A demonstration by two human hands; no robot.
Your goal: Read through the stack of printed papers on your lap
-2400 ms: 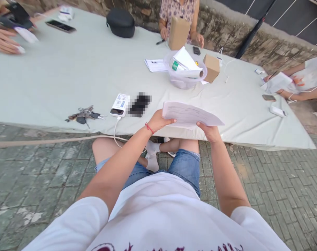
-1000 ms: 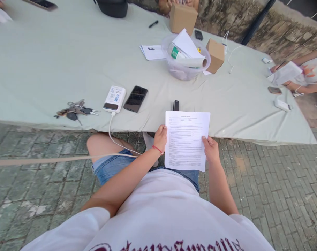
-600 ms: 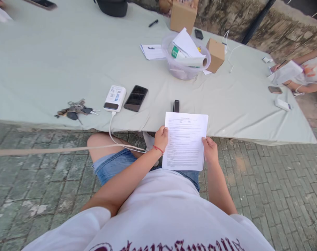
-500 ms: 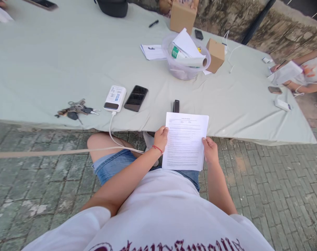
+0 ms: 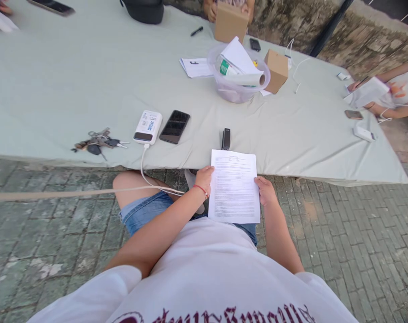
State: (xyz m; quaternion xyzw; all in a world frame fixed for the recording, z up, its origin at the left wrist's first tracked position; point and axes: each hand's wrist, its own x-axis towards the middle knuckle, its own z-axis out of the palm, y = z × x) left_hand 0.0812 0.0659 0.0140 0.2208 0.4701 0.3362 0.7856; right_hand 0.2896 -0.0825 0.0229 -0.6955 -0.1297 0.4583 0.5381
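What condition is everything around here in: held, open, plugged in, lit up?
Printed document: held, text side up
Left hand: gripping its left edge
Right hand: gripping its right edge
Black stapler: unheld, seems shut
White power bank: cable plugged in
Black smartphone: lying flat, screen dark
Keys: bunched together
Plastic basin: uncovered, filled
Smaller cardboard box: looks closed

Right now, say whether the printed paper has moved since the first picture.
Yes: the printed paper moved down the view, from over the tablecloth to mostly past its near edge.
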